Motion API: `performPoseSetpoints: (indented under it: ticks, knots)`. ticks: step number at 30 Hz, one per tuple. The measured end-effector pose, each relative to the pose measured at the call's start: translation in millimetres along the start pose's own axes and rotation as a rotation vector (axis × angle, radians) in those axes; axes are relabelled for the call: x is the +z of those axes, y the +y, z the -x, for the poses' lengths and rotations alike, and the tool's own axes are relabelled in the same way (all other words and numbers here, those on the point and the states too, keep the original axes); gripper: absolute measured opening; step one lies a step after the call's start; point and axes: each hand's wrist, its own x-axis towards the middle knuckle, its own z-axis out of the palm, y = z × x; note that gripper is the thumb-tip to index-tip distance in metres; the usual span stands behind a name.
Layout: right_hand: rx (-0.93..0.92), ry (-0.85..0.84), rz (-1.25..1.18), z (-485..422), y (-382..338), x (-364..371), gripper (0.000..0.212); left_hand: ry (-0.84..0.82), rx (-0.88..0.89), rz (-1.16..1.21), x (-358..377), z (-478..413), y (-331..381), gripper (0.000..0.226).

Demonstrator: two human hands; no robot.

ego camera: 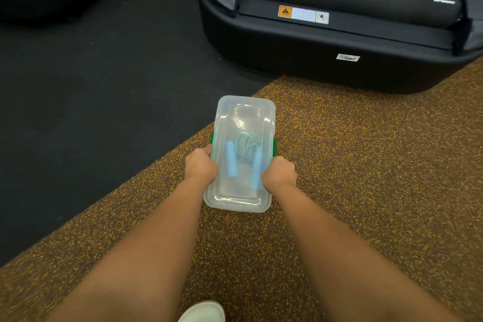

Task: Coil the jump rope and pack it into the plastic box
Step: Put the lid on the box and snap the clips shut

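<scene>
Head camera looks down at a gym floor, with black floor [78, 102] from 8 to 11 o'clock and brown speckled floor [366, 178] from 3 to 7 o'clock. Near the middle, the left hand [200, 165] is clenched on the left long side of the plastic box [241, 115], just below a green clip [212, 138]. The box is clear, its lid [245, 110] is on, and it is over the brown floor; whether it touches the floor cannot be told. Inside it lies the jump rope [244, 145], coiled into a bundle, with a blue handle [231, 162] on each side. The right hand [279, 174] grips the right long side of the box. A big black machine [313, 60] sits at 1 o'clock. A white shoe tip [202, 312] shows at 6 o'clock.
</scene>
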Motion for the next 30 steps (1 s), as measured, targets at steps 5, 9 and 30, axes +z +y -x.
performPoseSetpoints:
  ticks: [5, 9, 30]
  knots:
    - [0.026, -0.014, -0.012, -3, 0, -2, 0.029, -0.009, -0.052, 0.019, 2, -4, -2, 0.054]
    - [0.04, -0.047, -0.053, -5, 1, -4, 0.029, -0.002, -0.052, 0.0, 3, -7, -1, 0.053]
    - [0.362, -0.269, -0.717, 11, 72, -9, 0.027, -0.069, 0.165, -0.052, 31, 23, 51, 0.046]
